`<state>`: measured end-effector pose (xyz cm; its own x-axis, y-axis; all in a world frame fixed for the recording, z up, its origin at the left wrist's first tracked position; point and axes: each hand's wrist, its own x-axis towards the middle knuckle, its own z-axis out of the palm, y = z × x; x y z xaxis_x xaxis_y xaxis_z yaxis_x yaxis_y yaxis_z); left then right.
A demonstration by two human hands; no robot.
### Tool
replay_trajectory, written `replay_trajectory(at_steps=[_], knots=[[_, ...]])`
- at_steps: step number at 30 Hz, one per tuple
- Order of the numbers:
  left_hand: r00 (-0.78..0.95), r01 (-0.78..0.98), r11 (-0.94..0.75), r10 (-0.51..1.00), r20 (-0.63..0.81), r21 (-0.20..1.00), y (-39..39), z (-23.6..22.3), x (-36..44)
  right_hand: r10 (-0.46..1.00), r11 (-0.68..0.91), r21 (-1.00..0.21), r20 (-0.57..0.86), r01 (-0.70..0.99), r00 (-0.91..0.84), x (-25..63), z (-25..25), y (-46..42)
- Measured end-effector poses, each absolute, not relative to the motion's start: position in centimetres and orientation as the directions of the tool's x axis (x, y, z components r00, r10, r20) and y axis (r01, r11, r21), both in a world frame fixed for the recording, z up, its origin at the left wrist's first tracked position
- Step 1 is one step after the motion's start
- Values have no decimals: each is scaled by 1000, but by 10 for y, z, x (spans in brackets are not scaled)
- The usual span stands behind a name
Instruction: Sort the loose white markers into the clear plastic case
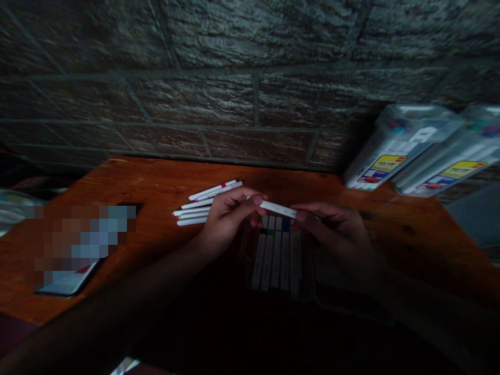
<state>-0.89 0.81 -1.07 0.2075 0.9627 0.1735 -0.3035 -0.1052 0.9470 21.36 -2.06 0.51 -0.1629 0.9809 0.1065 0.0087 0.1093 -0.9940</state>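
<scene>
My L grip (224, 219) is closed, thumb + fingertips pinching one end of 1 white marker (278, 209); my R grip (344, 229) is closed on the other end, so the marker spans btwn the two, L end a bit higher, held above the tabletop (152, 187). Both marker ends are covered by my fingers; can't tell if it's capped. Print on its side is too small to read.

Below it, a clear case (244, 250) w/ white pens (276, 260) side by side: I count 5, but deep shadow hides the lower ends & most of the case edge. Loose pens (193, 214) lie just L of my L grip, at least 5; it covers some of their R ends. 2 clear boxes (414, 148) stand back R, labels blurry, the outer one cut off by the frame edge. 1 flat device (64, 281) is far L, mostly pixelated.
</scene>
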Motion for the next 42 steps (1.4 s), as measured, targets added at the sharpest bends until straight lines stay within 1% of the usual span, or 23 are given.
replay_trajectory(at_steps=[4,9,14,18,20,24,26,30,34,37,42], knots=[[187,-324,-71,973,138,943,9,-12,-10,979,120,-993,119,-8,-166,214,6,-21],[158,-321,-41,983,96,946,7,-9,-9,982,91,-996,93,-18,-165,214,5,-22],[143,-327,-53,984,105,943,9,-7,-10,981,92,-996,94,-20,-170,213,5,-23],[169,-292,-95,974,149,952,9,-7,-10,978,143,-989,136,37,-156,214,3,-21],[190,-244,-129,966,178,961,6,-6,-9,981,131,-987,115,90,-159,216,0,-19],[315,-65,-234,918,242,970,-2,-6,-8,982,148,-961,115,233,-150,217,-3,-19],[347,-12,-286,898,272,958,-5,-7,-8,988,126,-957,97,261,-123,215,-1,-22],[418,-21,-323,857,302,946,-11,-7,-7,988,124,-953,94,277,-119,211,3,-29],[477,-30,-323,827,298,946,-15,-4,-5,986,134,-937,92,323,-141,211,2,-31],[449,-22,-311,846,287,950,-15,-2,-6,982,146,-941,100,306,-162,211,1,-28],[353,-15,-200,916,192,980,-11,-2,-8,974,135,-975,98,178,-203,210,2,-25]])
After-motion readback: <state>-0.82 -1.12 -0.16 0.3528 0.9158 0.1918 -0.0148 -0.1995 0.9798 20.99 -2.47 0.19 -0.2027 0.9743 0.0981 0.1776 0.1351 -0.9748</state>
